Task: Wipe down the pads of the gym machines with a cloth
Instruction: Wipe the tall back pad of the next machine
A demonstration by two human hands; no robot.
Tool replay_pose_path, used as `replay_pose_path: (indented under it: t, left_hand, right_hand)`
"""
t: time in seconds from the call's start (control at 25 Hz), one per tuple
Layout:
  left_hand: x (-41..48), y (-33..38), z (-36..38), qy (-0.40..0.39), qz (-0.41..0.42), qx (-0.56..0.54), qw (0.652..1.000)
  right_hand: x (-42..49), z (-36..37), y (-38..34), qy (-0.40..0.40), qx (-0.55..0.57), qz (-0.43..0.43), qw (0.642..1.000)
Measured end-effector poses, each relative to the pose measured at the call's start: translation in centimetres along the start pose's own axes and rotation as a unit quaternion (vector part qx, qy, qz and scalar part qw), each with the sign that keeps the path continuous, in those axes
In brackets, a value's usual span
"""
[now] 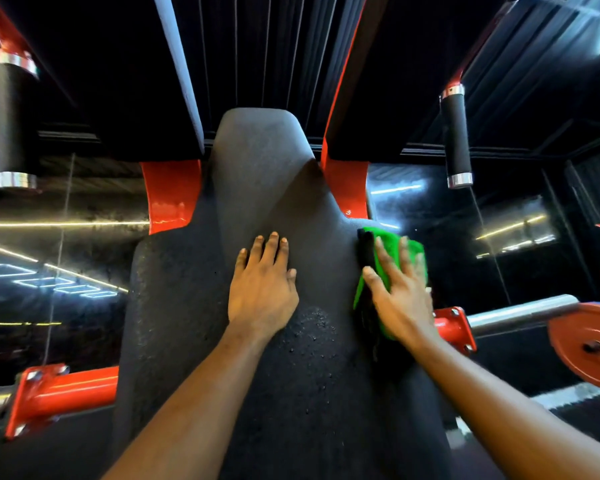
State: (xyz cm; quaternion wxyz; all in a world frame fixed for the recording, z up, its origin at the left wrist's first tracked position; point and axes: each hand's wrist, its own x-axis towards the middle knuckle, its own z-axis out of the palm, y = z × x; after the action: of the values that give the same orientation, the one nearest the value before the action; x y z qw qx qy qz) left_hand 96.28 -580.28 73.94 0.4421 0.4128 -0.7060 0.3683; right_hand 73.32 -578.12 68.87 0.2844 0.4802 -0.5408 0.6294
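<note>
A large dark grey textured pad (pixel 187 306) of a red-framed gym machine fills the middle of the head view, narrowing toward its top. My left hand (pixel 262 289) lies flat on the middle of the pad with straight fingers. My right hand (pixel 400 292) presses a green cloth (pixel 388 242) with a black edge against the pad's right edge, fingers spread flat over it. Small droplets (pixel 314 327) speckle the pad just below my left hand.
Red frame brackets (pixel 170 195) flank the pad's neck. Black foam grip handles hang at the upper left (pixel 14 123) and upper right (pixel 456 136). A chrome bar with an orange weight plate (pixel 587 344) sticks out at the right; a red arm (pixel 63 393) at the lower left.
</note>
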Motion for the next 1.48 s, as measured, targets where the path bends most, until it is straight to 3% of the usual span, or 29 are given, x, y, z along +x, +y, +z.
replay_pose_path:
  t: [0.16, 0.32, 0.4, 0.48, 0.56, 0.6, 0.68, 0.76, 0.84, 0.88, 0.96, 1.04, 1.08, 1.2, 1.32, 1.4, 1.48]
  left_hand:
    - [-0.2, 0.7, 0.3, 0.008, -0.018, -0.006, 1.0]
    - [0.0, 0.9, -0.4, -0.017, -0.023, -0.011, 1.0]
    - [0.3, 0.4, -1.3, -0.041, -0.008, -0.019, 0.999]
    - [-0.3, -0.6, -2.1, -0.059, 0.015, -0.017, 0.998]
    - [-2.0, -1.8, -2.6, -0.042, 0.028, -0.012, 0.999]
    - [-2.9, -2.5, -2.9, -0.026, 0.025, -0.013, 0.999]
    - [-4.4, -4.0, -3.2, 0.012, 0.013, -0.01, 1.0]
    - [-5.5, -5.3, -3.5, 0.041, -0.012, -0.009, 0.999]
    - [-6.6, -6.6, -3.8, 0.047, -0.043, -0.018, 0.998]
    - [-7.3, -7.3, -3.8, 0.048, -0.06, -0.021, 0.997]
    - [-8.6, -9.2, -3.9, 0.047, -0.098, -0.013, 0.994]
    - [-9.6, -11.4, -4.0, 0.046, -0.145, -0.001, 0.988]
    - [-10.0, -12.4, -4.0, 0.038, -0.165, -0.007, 0.986]
    - [-10.7, -13.7, -3.8, -0.004, -0.195, -0.067, 0.978]
    - [-11.1, -13.4, -3.5, -0.009, -0.192, -0.064, 0.979]
    - [-11.0, -13.5, -3.3, -0.01, -0.19, -0.043, 0.981]
    - [-11.0, -14.0, -2.9, -0.009, -0.183, -0.01, 0.983]
  right_hand:
    - [-7.0, 2.0, 1.1, 0.059, 0.006, -0.062, 0.996]
    - [-16.1, -0.6, 4.1, -0.013, -0.033, -0.197, 0.98]
    - [-13.7, -1.0, 4.2, -0.022, -0.008, -0.173, 0.985]
    - [-8.3, 0.3, 1.8, 0.012, 0.036, -0.077, 0.996]
    - [-4.8, 1.5, -1.8, 0.026, 0.05, 0.0, 0.998]
    - [-5.3, 2.3, -3.2, 0.027, 0.03, 0.0, 0.999]
    - [-10.4, 3.3, -4.6, -0.019, -0.031, -0.123, 0.992]
    - [-15.2, 2.8, -3.5, -0.084, -0.064, -0.282, 0.954]
    - [-12.6, 2.3, -2.5, -0.094, -0.062, -0.341, 0.933]
    - [-10.1, 2.5, -2.8, -0.078, -0.063, -0.323, 0.941]
    - [-4.9, 3.2, -4.8, -0.032, -0.038, -0.209, 0.977]
    - [-4.1, 4.1, -7.5, 0.015, 0.0, -0.106, 0.994]
    - [-5.6, 4.7, -8.3, 0.025, 0.002, -0.105, 0.994]
    - [-12.3, 5.4, -7.9, -0.031, -0.046, -0.293, 0.954]
    - [-8.7, 4.0, -6.3, -0.071, -0.086, -0.432, 0.895]
    - [-3.2, 3.7, -7.3, -0.051, -0.068, -0.373, 0.924]
    - [0.2, 3.8, -9.6, -0.009, -0.008, -0.203, 0.979]
